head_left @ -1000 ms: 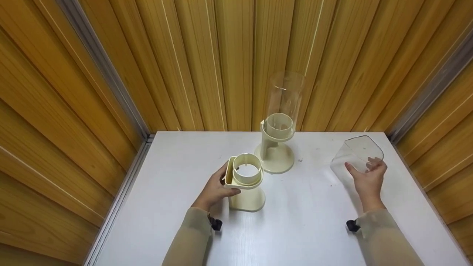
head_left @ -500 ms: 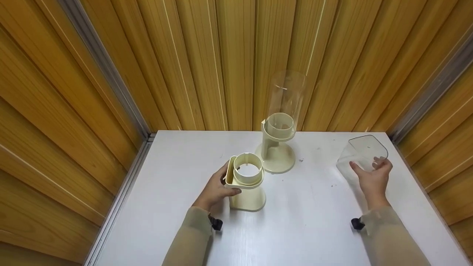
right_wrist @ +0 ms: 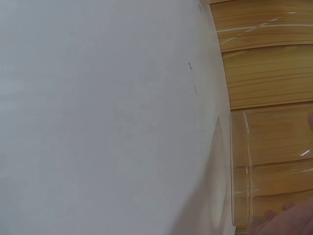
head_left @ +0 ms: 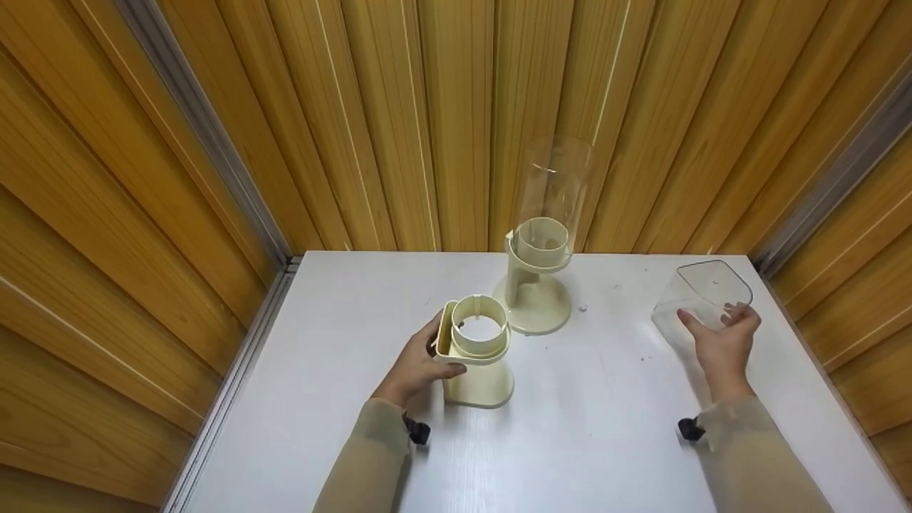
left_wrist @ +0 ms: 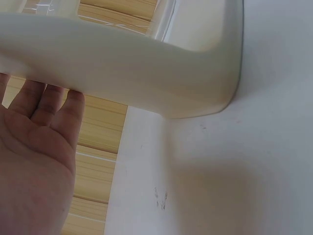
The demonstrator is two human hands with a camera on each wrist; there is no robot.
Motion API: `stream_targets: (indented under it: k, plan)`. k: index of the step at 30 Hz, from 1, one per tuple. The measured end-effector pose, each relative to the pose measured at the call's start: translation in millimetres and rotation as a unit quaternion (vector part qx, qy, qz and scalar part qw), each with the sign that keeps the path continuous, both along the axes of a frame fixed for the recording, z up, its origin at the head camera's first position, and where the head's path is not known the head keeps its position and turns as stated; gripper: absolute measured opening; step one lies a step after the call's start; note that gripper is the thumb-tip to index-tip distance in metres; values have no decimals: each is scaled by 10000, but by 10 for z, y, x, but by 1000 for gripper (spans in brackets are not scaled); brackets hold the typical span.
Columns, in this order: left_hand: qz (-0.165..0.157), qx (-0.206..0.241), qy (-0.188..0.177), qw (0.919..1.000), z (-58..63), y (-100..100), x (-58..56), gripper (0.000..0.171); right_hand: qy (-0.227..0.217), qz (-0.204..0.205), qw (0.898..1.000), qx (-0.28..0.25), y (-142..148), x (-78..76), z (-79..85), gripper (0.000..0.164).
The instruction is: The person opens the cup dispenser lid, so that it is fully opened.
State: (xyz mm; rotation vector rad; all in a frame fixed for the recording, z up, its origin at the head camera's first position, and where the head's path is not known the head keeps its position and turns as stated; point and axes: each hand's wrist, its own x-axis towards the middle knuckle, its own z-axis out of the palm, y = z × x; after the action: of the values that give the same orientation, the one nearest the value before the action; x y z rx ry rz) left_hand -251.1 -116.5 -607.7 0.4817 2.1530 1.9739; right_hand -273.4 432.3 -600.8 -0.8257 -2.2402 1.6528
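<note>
A cream plastic stand [head_left: 479,385] with a ring-shaped top and a flat base stands upright on the table. My left hand [head_left: 420,363] grips it below the ring from the left, thumb in front. In the left wrist view the fingers [left_wrist: 66,110] lie against the stand's column [left_wrist: 122,68]. At the table's right side, my right hand [head_left: 725,356] holds a clear container [head_left: 702,285] with a rounded-corner rim, thumb and fingers apart around its near side. The right wrist view shows the container's transparent wall [right_wrist: 274,142] and only part of the hand.
Behind the held stand, a similar cream stand [head_left: 534,310] with a round base carries a tall clear cylinder [head_left: 552,178]. The white table [head_left: 342,456] has small dark marks. Wood-patterned panels [head_left: 456,128] rise at the back and both sides, with metal rails in the corners.
My right hand has shifted slightly to the right with the clear container. The left hand keeps its grip, and the cream stand has stayed in place.
</note>
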Motion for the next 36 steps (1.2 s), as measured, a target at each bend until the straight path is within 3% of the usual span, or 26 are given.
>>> stream_targets:
  k: [21,36]
  plan:
    - [71,-86,42,9999,-19,-2,-8,120,-201,74,9992,-349,9,-12,-60,107]
    - [-27,14,9,10000,-32,-9,-21,120,54,-39,9996,-279,-47,16,-128,105]
